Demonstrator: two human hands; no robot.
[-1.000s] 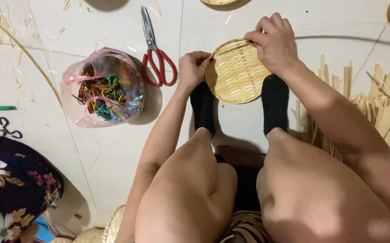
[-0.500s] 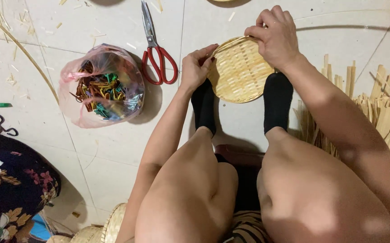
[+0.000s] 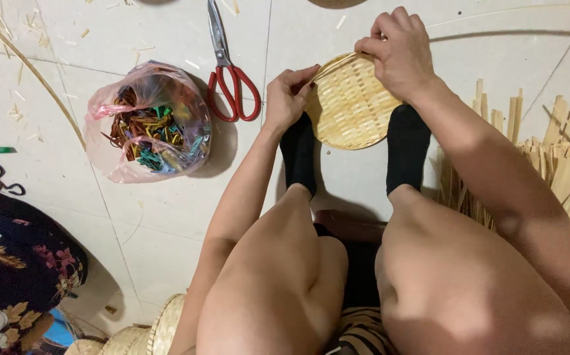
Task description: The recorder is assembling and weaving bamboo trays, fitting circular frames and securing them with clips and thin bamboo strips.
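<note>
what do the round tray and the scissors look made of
Tray: woven pale strips, likely bamboo, matte, with a visible basket weave. Scissors: shiny grey blades, probably steel, with glossy red handles that look like plastic.

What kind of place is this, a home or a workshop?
Probably a home floor used for basket weaving: both hands work a round woven tray on pale tiles, with cut bamboo strips heaped alongside and red-handled scissors nearby.
</note>
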